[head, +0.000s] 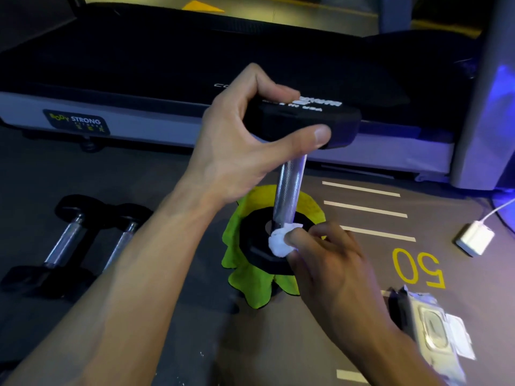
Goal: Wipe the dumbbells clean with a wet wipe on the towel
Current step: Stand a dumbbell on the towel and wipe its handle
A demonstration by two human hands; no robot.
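A black dumbbell point(289, 185) with a chrome handle stands upright on a green towel point(237, 263) on the floor. My left hand point(245, 140) grips its top head, thumb and fingers curled round the edge. My right hand point(328, 257) pinches a balled white wet wipe point(280, 242) and presses it against the base of the handle, on the lower head. Two more dumbbells point(69, 240) lie side by side on the floor at the left, apart from the towel.
A treadmill point(139, 118) runs across the back. A wet wipe pack point(434, 330) lies on the floor at the lower right. A white charger point(473, 238) with a cable sits at the right. Yellow "50" point(418, 268) and white lines mark the floor.
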